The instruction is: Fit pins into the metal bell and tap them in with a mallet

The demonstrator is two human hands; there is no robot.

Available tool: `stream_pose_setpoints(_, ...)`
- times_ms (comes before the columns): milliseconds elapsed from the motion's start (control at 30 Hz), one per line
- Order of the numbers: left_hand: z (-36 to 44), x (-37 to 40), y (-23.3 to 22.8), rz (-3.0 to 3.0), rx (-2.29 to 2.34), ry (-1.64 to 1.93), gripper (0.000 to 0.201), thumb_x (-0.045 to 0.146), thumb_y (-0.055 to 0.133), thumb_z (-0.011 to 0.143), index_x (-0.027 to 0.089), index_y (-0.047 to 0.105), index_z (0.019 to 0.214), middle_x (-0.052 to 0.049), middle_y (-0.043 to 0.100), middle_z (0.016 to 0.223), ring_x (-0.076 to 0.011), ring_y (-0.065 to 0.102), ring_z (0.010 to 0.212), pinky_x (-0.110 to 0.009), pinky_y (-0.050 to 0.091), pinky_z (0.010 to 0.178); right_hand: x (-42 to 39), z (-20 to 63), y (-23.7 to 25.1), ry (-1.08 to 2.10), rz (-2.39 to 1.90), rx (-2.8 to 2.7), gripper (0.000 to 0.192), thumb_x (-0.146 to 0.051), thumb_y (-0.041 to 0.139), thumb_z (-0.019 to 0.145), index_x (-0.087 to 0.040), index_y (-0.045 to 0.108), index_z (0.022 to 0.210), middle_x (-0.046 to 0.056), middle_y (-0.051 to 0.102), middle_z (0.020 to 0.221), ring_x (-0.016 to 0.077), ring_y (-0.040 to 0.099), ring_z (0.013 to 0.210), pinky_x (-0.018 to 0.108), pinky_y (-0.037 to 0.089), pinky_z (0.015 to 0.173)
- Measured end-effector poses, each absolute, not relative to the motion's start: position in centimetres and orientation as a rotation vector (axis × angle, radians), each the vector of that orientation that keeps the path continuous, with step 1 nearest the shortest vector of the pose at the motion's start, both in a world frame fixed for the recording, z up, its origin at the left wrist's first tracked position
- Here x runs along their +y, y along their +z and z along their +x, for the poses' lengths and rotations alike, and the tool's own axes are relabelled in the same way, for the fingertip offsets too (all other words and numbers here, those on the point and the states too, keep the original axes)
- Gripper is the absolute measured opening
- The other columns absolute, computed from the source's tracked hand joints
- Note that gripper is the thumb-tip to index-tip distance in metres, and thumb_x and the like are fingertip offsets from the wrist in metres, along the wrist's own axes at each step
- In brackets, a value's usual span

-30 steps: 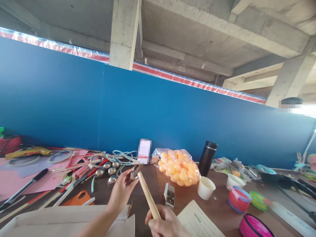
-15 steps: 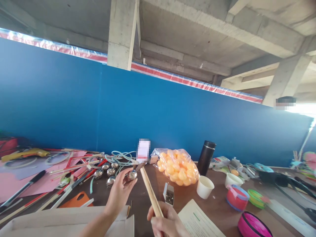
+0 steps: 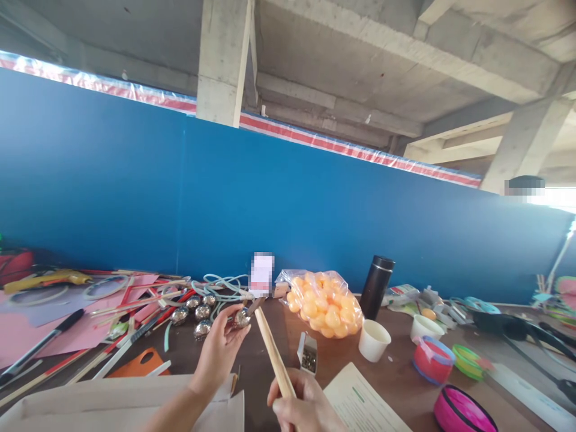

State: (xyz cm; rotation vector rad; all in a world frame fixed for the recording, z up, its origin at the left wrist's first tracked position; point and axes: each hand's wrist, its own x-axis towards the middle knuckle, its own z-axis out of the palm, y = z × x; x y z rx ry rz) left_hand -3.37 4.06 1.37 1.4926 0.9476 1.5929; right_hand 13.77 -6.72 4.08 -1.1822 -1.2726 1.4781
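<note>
My left hand (image 3: 219,348) grips a shiny silver ball (image 3: 242,317) between thumb and fingers, a little above the table. My right hand (image 3: 303,401) is wrapped round the pale wooden handle of a hammer (image 3: 273,351). Its narrow dark head, at the far end of the handle, is right beside the silver ball; whether the two touch I cannot tell. Several similar silver balls (image 3: 202,312) lie on the table just left of my left hand. A small open box (image 3: 308,353) of little metal pieces stands beyond my right hand.
Behind the hands, a clear bag of orange balls (image 3: 324,305) sits near a black bottle (image 3: 378,288) and white cup (image 3: 374,341). A printed sheet (image 3: 362,399) lies at the right front, cardboard (image 3: 121,405) at the left. A blue partition (image 3: 288,204) rises behind the table.
The far end of the hammer has shifted very slightly left and down, closer to the silver ball. My left hand keeps its hold on the ball, nearly still.
</note>
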Motion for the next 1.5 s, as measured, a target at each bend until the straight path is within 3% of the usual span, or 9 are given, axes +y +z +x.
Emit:
stream_pose_setpoints(133, -3.4, 3.8, 1.6, 1.498, 0.975, 1.569, 0.041, 0.037, 0.061, 0.074, 0.022, 0.048, 0.110, -0.005, 0.064, 0.103, -0.0196, 0.065, 0.091, -0.032, 0.053, 0.082, -7.0, 13.9, 4.5, 1.531, -1.110, -1.235, 0.015, -0.021, 0.051, 0.060, -0.015, 0.055, 0.073, -0.010, 0.045, 0.038, 0.0028, 0.032, 0.033, 0.016, 0.024, 0.036)
stream_pose_setpoints(333, -3.5, 3.7, 1.5, 1.470, 0.963, 1.556, 0.042, 0.038, 0.061, 0.074, 0.022, 0.047, 0.109, -0.004, 0.064, 0.100, -0.0193, 0.065, 0.088, -0.033, 0.053, 0.080, -6.8, 14.0, 3.9, 1.457, -1.189, -1.358, 0.016, -0.017, 0.052, 0.060, -0.013, 0.058, 0.074, -0.008, 0.047, 0.041, 0.0036, 0.039, 0.037, 0.016, 0.028, 0.038)
stream_pose_setpoints(567, -3.4, 3.7, 1.4, 1.448, 0.982, 1.461, 0.048, 0.040, 0.061, 0.073, 0.022, 0.045, 0.115, 0.000, 0.065, 0.084, -0.0178, 0.066, 0.078, -0.031, 0.055, 0.071, -6.9, 13.7, 4.4, 1.460, -1.251, -1.338, 0.015, -0.015, 0.050, 0.060, -0.014, 0.056, 0.073, -0.009, 0.045, 0.040, 0.0036, 0.038, 0.036, 0.016, 0.029, 0.038)
stream_pose_setpoints(800, -3.7, 3.9, 2.0, 1.399, 0.987, 1.482, 0.049, 0.042, 0.063, 0.070, 0.021, 0.049, 0.112, -0.001, 0.065, 0.087, -0.0187, 0.065, 0.079, -0.032, 0.055, 0.071, -7.0, 13.8, 4.3, 1.508, -1.064, -1.250, 0.015, -0.024, 0.053, 0.059, -0.015, 0.055, 0.072, -0.010, 0.043, 0.035, 0.0020, 0.029, 0.029, 0.016, 0.022, 0.033)
stream_pose_setpoints(1033, -3.7, 3.9, 1.9, 1.390, 0.998, 1.433, 0.053, 0.043, 0.062, 0.071, 0.019, 0.047, 0.115, -0.003, 0.064, 0.091, -0.0201, 0.065, 0.082, -0.033, 0.053, 0.073, -7.3, 13.8, 4.9, 1.457, -1.272, -1.358, 0.018, -0.018, 0.052, 0.060, -0.013, 0.058, 0.076, -0.008, 0.046, 0.042, 0.0031, 0.037, 0.037, 0.016, 0.027, 0.038)
stream_pose_setpoints(1300, -3.6, 3.8, 1.9, 1.427, 1.032, 1.437, 0.050, 0.044, 0.062, 0.070, 0.020, 0.051, 0.113, 0.000, 0.065, 0.079, -0.0188, 0.065, 0.072, -0.031, 0.053, 0.067, -7.1, 13.6, 4.9, 1.496, -1.179, -1.307, 0.016, -0.023, 0.055, 0.060, -0.014, 0.057, 0.073, -0.009, 0.045, 0.038, 0.0024, 0.034, 0.033, 0.015, 0.024, 0.036)
stream_pose_setpoints(1500, -3.7, 3.9, 2.0, 1.407, 1.036, 1.439, 0.053, 0.045, 0.063, 0.069, 0.020, 0.050, 0.114, 0.000, 0.063, 0.082, -0.0193, 0.064, 0.076, -0.032, 0.054, 0.069, -7.0, 13.5, 4.2, 1.484, -1.113, -1.265, 0.016, -0.024, 0.056, 0.060, -0.015, 0.057, 0.072, -0.011, 0.041, 0.033, 0.0017, 0.028, 0.028, 0.014, 0.020, 0.031)
